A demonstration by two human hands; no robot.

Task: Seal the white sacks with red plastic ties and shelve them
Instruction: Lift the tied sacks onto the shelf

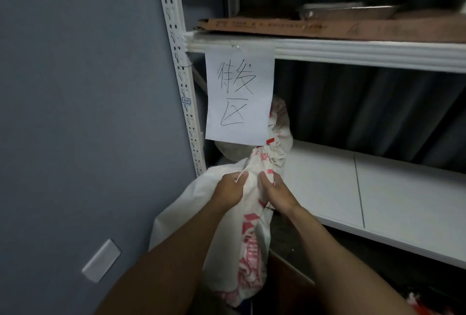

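White woven plastic with red print fills the middle of my view: the white woven sack with red lettering [249, 239] hangs from both my hands at the left end of the shelving, just beside the white perforated steel upright [187, 102]. My left grip [230, 187] is curled tight round the gathered neck on its left side, and a thin pale strand runs up from those fingers. My right grip [274, 193] is curled round the same neck on its right side, thumb pressed into the cloth; a small red strip shows below that thumb, and I cannot tell whether it is a tie or print. The sack's body drops below the front edge of the white lower shelf board [378, 188]. Behind its neck, on that board, stands a second white sack with a bunched top [280, 133], partly hidden by a white paper sheet with handwritten black characters [239, 95] hanging from the white upper shelf beam [353, 54]. Brown flattened cardboard [327, 28] lies above that beam.
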